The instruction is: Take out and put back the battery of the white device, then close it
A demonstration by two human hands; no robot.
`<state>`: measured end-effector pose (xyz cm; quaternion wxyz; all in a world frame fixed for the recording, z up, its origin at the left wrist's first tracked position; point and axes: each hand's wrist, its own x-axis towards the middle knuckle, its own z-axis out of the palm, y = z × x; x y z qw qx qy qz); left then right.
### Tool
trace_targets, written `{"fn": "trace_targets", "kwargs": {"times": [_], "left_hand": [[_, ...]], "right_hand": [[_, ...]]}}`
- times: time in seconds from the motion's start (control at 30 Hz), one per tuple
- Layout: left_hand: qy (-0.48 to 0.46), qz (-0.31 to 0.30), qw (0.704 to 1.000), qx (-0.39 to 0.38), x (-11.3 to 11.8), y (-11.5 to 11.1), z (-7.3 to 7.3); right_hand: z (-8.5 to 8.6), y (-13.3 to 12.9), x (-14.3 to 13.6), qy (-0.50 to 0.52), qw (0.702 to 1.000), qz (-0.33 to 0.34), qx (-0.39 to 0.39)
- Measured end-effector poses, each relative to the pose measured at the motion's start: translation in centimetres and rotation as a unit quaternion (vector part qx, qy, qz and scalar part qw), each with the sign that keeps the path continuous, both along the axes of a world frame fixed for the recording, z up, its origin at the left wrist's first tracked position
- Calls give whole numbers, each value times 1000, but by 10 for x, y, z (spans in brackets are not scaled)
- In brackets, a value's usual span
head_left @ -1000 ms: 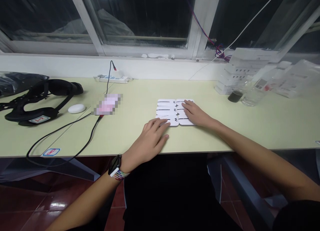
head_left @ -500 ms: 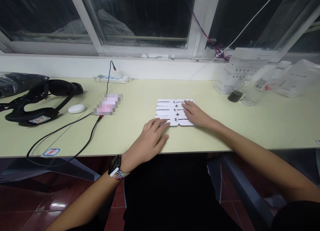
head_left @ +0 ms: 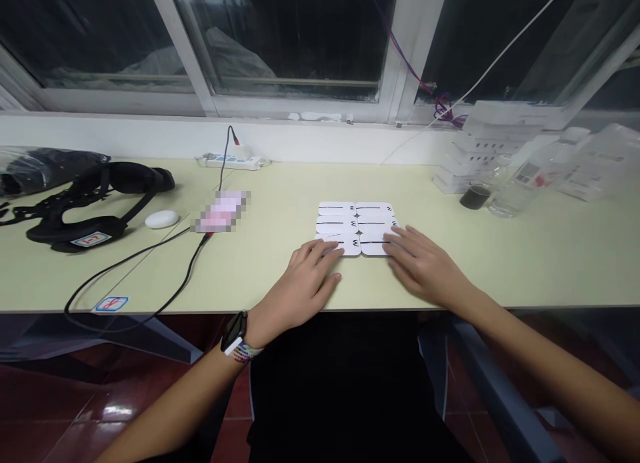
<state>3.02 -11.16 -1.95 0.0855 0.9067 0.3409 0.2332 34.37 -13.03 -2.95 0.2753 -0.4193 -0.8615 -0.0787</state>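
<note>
Several white rounded cards [head_left: 371, 211] lie face to the table in two adjoining columns of three, each with a black line and some with a "W"-like mark. My left hand [head_left: 307, 279] rests with fingers spread, its fingertips on the near-left card [head_left: 351, 247]. My right hand [head_left: 425, 264] lies at the right side of the block, fingers extended, the fingertips over the right end of the near-right card [head_left: 373, 249]. Neither hand grips anything. A watch and a colourful beaded bracelet are on my left wrist.
On the left are a black headset [head_left: 80, 213], a white oval case [head_left: 161, 219], a pixelated phone-like item [head_left: 223, 213] with a black cable, and a power strip [head_left: 230, 161]. White boxes [head_left: 493, 139], a clear bottle [head_left: 515, 186] and a dark-filled container [head_left: 475, 197] stand back right.
My right hand has slid right and toward me, off the upper right cards, uncovering more of them. My left hand stays at the near-left card. The whole view has shifted slightly.
</note>
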Motion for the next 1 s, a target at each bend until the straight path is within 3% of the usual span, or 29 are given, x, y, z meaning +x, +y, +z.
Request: {"fn": "trace_targets", "kwargs": {"times": [0.2,0.33,0.47,0.57,0.67,0.8,1.0], "left_hand": [[-1,-3,1000,-9,0,-1,1],[8,2,1000,-10,0,-1,1],[3,-1,1000,-2,0,-3,4],[2,-51,999,-2,-1,-5,8],[-18,-102,995,-11,-4,-7,11],[-36,-123,991,-34,-6,-6,11],[-32,-102,993,-45,-4,-6,7]], "right_hand": [[9,-22,5,13,998,40,-36],[14,-23,13,4,998,42,-56],[15,-22,15,-19,995,90,-38],[16,-23,5,8,993,105,-50],[16,-19,-15,61,987,81,-123],[14,-6,-40,99,972,60,-203],[20,-3,-33,96,978,112,-147]]}}
